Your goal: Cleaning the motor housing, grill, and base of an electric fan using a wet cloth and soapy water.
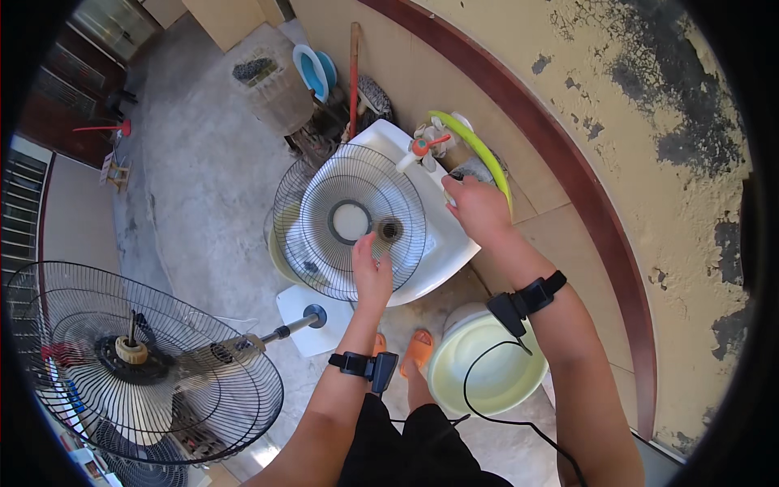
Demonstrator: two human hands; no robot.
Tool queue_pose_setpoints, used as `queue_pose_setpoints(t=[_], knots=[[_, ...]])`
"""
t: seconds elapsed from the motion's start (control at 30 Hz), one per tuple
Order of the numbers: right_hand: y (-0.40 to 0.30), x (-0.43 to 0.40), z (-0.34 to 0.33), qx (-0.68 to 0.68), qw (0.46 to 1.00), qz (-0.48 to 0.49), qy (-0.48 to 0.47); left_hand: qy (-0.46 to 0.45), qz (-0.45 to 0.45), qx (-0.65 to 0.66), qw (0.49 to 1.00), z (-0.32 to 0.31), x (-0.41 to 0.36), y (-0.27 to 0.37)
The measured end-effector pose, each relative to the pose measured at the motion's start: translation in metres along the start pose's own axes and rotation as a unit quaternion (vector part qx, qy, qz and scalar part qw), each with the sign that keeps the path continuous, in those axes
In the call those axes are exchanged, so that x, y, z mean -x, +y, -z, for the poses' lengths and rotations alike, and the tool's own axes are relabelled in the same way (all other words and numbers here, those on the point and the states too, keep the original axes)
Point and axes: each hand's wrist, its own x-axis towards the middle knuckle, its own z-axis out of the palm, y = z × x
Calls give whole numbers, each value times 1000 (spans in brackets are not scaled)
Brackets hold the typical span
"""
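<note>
A round wire fan grille [292, 210] with a pale centre disc lies across a white sink [447, 259]. Over the grille's near part, beside the disc, is my left hand [371, 271], its thumb and fingers apart. My right hand [481, 207] is at the sink's right rim with curled fingers; whether something small is in them is hidden. Just beyond it, a white tap [406, 162] with a red handle [438, 141] rises at the sink's back edge. The drain [390, 229] shows through the wires.
A standing fan [131, 350] without its front grille is at the lower left, its base [313, 322] near my feet. A pale green tub [487, 365] stands below the sink. Behind are a yellow-green curved object [475, 146], a red pole [354, 79] and blue basins [313, 70].
</note>
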Motion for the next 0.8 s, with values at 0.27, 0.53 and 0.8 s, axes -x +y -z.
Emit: queue_pose_setpoints(t=[0.27,0.53,0.8], knots=[[9,16,21,-102,994,-31,-1,-286,174,122,934,-56,17,-13],[29,79,-9,-162,980,-103,45,-510,143,-163,832,-109,164,-117],[11,44,9,-169,980,-43,91,-465,111,-214,852,-73,140,-61]])
